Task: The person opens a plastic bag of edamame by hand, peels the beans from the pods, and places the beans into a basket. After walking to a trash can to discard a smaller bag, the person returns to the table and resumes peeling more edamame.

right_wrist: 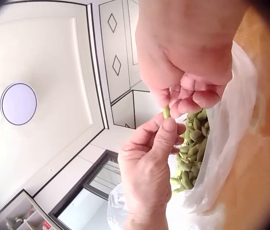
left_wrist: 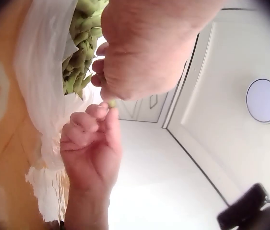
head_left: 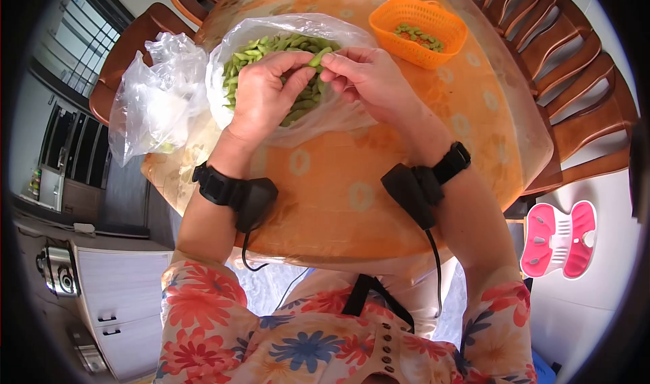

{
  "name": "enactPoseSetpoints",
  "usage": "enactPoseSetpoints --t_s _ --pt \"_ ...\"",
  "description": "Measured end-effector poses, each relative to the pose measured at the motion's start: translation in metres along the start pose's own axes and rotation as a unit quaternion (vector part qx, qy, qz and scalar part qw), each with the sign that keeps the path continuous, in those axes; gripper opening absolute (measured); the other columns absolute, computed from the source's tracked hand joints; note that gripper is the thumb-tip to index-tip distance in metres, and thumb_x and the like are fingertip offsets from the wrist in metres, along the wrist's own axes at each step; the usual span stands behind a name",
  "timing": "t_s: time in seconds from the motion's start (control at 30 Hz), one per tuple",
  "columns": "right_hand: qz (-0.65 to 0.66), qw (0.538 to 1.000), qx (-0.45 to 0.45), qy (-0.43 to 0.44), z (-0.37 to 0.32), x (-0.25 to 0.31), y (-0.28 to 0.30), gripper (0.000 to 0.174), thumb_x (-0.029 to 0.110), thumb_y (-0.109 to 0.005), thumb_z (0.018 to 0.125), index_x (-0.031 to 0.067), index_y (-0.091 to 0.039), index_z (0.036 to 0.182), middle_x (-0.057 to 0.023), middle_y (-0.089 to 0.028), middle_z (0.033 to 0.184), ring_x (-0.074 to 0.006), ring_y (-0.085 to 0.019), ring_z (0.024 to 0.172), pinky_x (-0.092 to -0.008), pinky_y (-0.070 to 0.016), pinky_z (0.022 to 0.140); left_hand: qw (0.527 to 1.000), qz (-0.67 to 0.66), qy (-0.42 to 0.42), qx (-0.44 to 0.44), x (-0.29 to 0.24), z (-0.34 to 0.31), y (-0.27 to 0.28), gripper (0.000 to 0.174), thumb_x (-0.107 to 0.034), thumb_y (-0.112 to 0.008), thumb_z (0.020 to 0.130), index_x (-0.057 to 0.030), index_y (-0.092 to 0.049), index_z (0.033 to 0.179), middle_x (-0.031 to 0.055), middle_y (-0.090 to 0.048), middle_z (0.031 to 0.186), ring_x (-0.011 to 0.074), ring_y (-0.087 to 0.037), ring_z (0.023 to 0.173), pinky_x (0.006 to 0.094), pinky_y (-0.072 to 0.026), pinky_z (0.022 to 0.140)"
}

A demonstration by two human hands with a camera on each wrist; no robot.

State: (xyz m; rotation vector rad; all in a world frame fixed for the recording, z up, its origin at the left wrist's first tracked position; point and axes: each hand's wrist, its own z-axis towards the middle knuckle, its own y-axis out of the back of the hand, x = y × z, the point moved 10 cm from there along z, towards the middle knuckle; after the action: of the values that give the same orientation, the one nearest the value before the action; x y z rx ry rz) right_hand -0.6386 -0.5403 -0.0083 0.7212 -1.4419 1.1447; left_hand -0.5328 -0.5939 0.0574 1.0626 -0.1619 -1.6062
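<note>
Both hands meet over a clear plastic bag (head_left: 223, 52) full of green pods (head_left: 294, 43). One green pod (head_left: 317, 59) is pinched between them: the left hand (head_left: 267, 89) holds one end with thumb and index finger, the right hand (head_left: 376, 79) the other. In the right wrist view the pod (right_wrist: 166, 112) stands between the fingertips of the right hand (right_wrist: 187, 52) above and the left hand (right_wrist: 147, 167) below. Only a small green tip (left_wrist: 111, 103) shows between the hands in the left wrist view.
An orange basket (head_left: 420, 55) with shelled green beans (head_left: 420, 37) stands right of the bag on the table (head_left: 325, 201). Another crumpled plastic bag (head_left: 159, 93) lies at the left edge. Wooden chairs (head_left: 575, 106) line the right side; a pink and white stool (head_left: 559, 240) is on the floor.
</note>
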Motion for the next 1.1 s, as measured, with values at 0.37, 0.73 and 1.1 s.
enactPoseSetpoints --t_s 0.37,0.73,1.1 --pt "-0.011 1.000 0.010 0.010 -0.003 0.001 -0.006 0.019 0.019 -0.057 0.082 0.0005 -0.060 0.084 -0.0028 -0.060 0.074 -0.0054 -0.050 0.058 -0.0190 -0.0403 0.048 0.999 -0.002 0.026 0.020 0.000 -0.002 -0.003 0.017 -0.006 -0.062 0.076 -0.0021 -0.062 0.093 0.0119 -0.063 0.083 0.0225 -0.062 0.069 0.0286 -0.0490 0.064" --pt "0.061 0.998 -0.020 -0.014 -0.008 -0.006 -0.006 0.013 0.012 -0.055 0.077 -0.0003 -0.056 0.072 -0.0043 -0.055 0.061 -0.0085 -0.048 0.048 -0.0220 -0.0395 0.042 0.997 0.022 -0.069 0.022 -0.024 -0.005 -0.004 0.015 0.000 -0.061 0.073 -0.0016 -0.060 0.087 0.0128 -0.059 0.075 0.0287 -0.058 0.065 0.0320 -0.0466 0.057" --pt "0.100 0.995 -0.009 -0.016 -0.009 -0.008 -0.003 0.013 0.013 -0.053 0.078 0.0035 -0.054 0.069 -0.0030 -0.052 0.059 -0.0082 -0.046 0.048 -0.0219 -0.0390 0.042 0.936 -0.308 0.168 0.037 0.022 -0.015 -0.023 0.015 -0.004 -0.060 0.082 0.0000 -0.062 0.096 0.0029 -0.062 0.074 0.0074 -0.051 0.055 0.0193 -0.0414 0.049"
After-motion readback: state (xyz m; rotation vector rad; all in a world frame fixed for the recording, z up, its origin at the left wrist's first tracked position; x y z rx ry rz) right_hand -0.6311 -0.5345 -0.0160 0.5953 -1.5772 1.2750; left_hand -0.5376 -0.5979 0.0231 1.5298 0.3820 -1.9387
